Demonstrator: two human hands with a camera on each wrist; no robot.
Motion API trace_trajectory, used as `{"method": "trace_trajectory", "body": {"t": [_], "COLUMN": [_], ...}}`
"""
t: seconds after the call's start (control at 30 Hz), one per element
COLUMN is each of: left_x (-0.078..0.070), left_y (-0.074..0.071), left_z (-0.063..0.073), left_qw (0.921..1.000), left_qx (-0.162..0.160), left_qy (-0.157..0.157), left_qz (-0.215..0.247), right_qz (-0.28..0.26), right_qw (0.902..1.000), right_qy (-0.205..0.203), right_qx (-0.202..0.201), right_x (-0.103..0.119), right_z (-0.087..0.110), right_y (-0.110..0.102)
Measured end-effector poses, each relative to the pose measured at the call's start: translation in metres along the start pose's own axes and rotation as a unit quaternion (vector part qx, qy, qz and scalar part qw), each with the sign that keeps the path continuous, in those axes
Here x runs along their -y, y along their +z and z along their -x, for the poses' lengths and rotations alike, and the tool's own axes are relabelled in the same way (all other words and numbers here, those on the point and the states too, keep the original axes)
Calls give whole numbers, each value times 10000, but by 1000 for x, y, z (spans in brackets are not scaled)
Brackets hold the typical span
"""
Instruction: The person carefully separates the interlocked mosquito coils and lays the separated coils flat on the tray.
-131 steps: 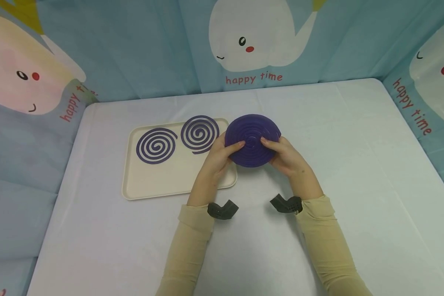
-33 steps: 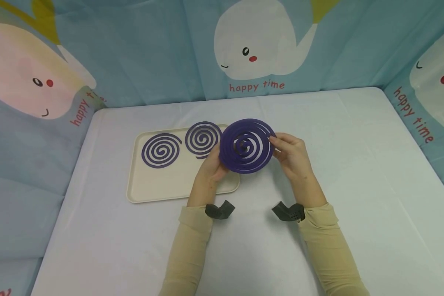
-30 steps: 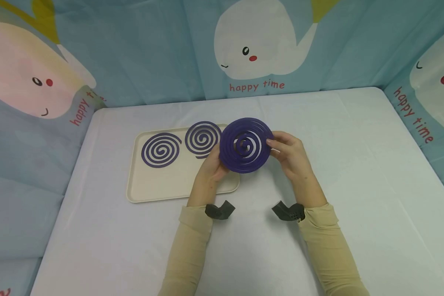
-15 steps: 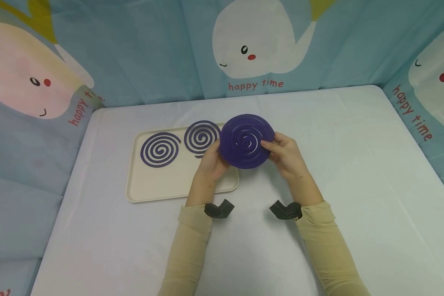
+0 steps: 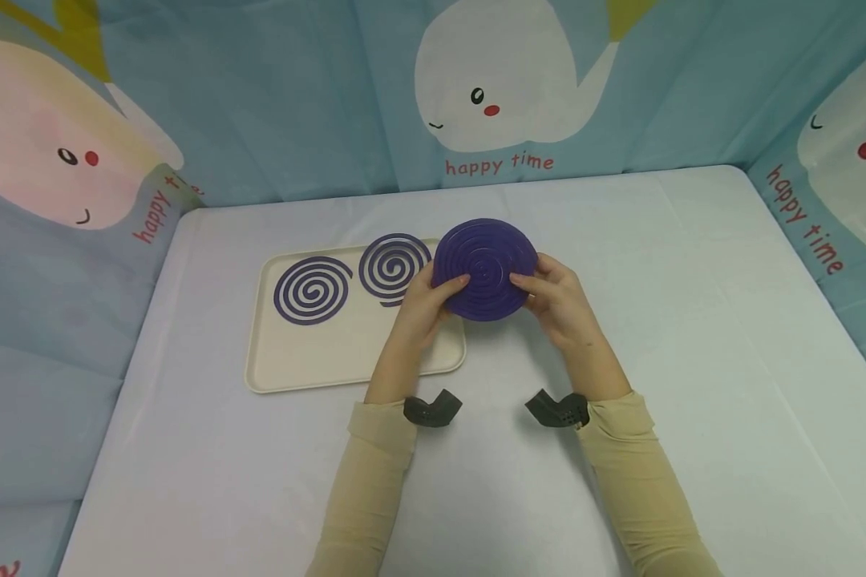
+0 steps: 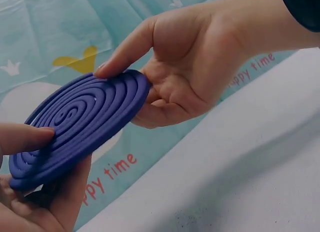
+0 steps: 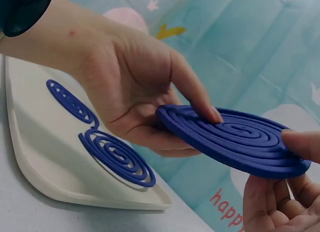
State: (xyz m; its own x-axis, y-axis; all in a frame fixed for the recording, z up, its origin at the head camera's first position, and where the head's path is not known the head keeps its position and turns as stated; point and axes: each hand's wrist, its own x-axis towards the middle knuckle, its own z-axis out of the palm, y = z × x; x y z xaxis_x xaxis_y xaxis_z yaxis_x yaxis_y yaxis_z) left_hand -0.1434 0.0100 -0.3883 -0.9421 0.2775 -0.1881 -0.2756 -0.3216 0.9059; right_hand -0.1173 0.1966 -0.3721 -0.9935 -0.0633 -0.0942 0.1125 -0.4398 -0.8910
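Note:
A tightly wound mosquito coil disc (image 5: 485, 268), dark purple-blue, is held up over the table by both hands. Its turns lie close together, with an S-shaped centre showing in the left wrist view. My left hand (image 5: 420, 308) grips the left edge, thumb across the top face and fingers underneath. On the opposite edge my right hand (image 5: 559, 300) pinches it the same way, seen best in the left wrist view, where the right thumb (image 6: 125, 52) lies on the rings. Two loose single coils, a left one (image 5: 313, 290) and a right one (image 5: 390, 268), lie on the tray.
The cream tray (image 5: 310, 361) stands left of centre on the white-covered table (image 5: 664, 320), its right end partly behind my left hand and forearm. A blue curtain (image 5: 289, 96) with whale prints closes off the back and sides. Dark wrist cameras (image 5: 433, 409) sit on both wrists.
About a second ago the disc's rings were spread with gaps; now they are closed up flat. The left thumb has come onto the top face, and the right hand has shifted slightly.

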Motion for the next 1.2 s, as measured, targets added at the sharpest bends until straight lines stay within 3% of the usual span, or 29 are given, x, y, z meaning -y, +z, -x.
{"method": "trace_trajectory", "body": {"t": [0.23, 0.47, 0.63, 0.9, 1.2], "left_x": [2, 3, 3, 2, 3], "left_y": [-1, 0, 3, 8, 11], "left_z": [0, -1, -1, 1, 1], "left_qw": [9996, 9989, 9992, 9951, 9859], "left_qx": [-66, 178, 196, 18, -394], "left_qy": [12, -54, -76, 340, 646], "left_qz": [-256, -438, -348, -934, -1494], "right_qz": [93, -327, -324, 25, -249], "right_qw": [9997, 9976, 9969, 9954, 9939], "right_qy": [196, 598, 689, 860, 816], "right_qx": [101, 149, 200, 429, 698], "right_x": [-3, -7, -8, -10, -9], "right_z": [-1, -2, -2, -2, -3], "right_y": [1, -3, -3, -4, -8]}}
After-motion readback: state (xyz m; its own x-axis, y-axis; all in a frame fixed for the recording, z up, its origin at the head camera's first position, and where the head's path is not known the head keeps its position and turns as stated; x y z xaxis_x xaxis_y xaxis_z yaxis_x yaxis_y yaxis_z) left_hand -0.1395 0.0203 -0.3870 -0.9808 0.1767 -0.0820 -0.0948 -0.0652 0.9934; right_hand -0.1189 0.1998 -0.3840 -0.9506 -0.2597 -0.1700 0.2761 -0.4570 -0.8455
